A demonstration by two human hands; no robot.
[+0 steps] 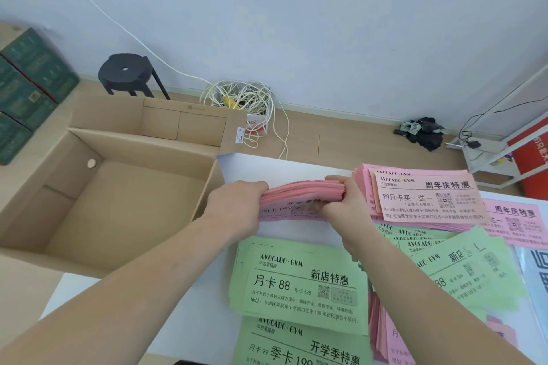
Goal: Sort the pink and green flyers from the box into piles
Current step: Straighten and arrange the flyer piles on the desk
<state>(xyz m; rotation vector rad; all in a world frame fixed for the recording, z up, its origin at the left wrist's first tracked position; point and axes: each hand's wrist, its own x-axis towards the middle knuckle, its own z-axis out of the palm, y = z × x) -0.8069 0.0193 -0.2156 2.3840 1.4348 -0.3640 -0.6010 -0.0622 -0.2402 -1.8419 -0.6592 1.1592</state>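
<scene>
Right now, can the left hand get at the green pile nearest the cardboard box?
Probably not yet: the left hand grips the pink stack with the right hand. The green pile lies uncovered close by, so once freed, the way looks clear.

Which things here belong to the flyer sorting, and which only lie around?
Belong to the job: cardboard box; pink stack, gripped by the left hand and right hand; pink pile; green piles.

Only lying around: black stool; tangled white cable; green cartons; dark cloth.
</scene>
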